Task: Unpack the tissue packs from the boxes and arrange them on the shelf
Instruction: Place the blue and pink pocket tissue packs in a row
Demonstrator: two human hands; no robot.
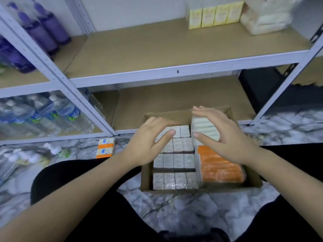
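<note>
The shelf (174, 46) stands beyond your fingers; the open box (251, 179) sits under them. Your left hand (148, 142) hovers spread, holding nothing. Your right hand (225, 137) wraps around a white tissue pack (202, 126) in the box's far corner.
</note>
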